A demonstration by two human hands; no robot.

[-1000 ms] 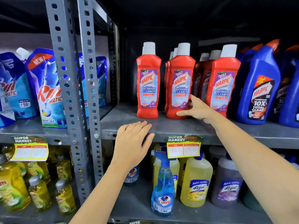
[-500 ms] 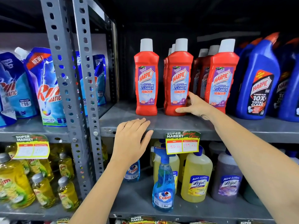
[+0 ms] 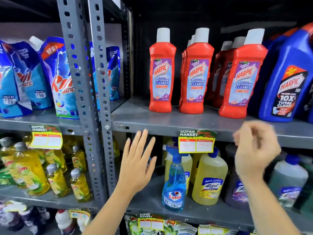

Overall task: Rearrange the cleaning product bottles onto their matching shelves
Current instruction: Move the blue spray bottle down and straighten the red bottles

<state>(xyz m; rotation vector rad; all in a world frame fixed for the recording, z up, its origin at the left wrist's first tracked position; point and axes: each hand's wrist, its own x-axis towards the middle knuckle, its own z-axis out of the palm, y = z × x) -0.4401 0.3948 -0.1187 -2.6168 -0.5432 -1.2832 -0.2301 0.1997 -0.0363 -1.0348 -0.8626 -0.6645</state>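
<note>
Red plastic Harpic bottles (image 3: 194,72) (white caps) stand untouched; left hand (image 3: 137,163) splayed empty, right hand (image 3: 255,150) withdrawn from them, blurred, fingers loosely curled, holding nothing.

Grey painted metal shelf (image 3: 169,122), matt, scuffed along its front edge. Perforated steel upright (image 3: 100,99), same dull grey paint. Glossy red plastic bathroom cleaner bottles (image 3: 162,77) with matt pale caps and shiny printed labels. Glossy blue plastic toilet cleaner bottle (image 3: 288,78). Shiny crinkled film detergent pouches (image 3: 62,82). Clear plastic spray bottle (image 3: 174,184). Paper price tag (image 3: 196,141), smooth.
</note>
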